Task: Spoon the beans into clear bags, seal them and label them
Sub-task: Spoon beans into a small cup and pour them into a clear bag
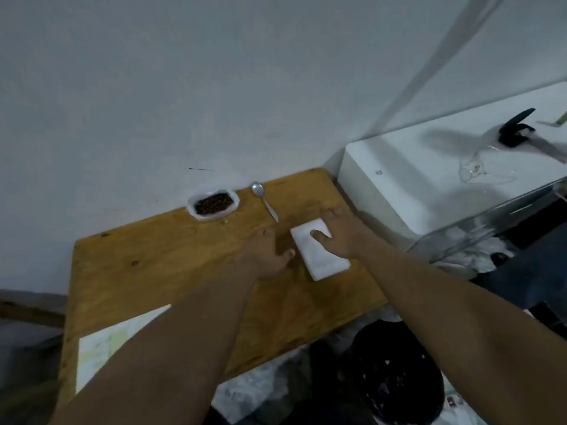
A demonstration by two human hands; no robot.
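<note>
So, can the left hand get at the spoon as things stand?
Probably yes: the spoon lies free on the table just beyond the left hand, handle toward it, nothing between. The right hand rests on the white packet, out of the way.

Single head-worn camera, facing forward and down, frame tilted.
Right over the wooden table (159, 271) here, close in: left forearm (171, 348) and right forearm (445, 308) run up from the bottom edge, grey wall (184, 87) filling the top half.
</note>
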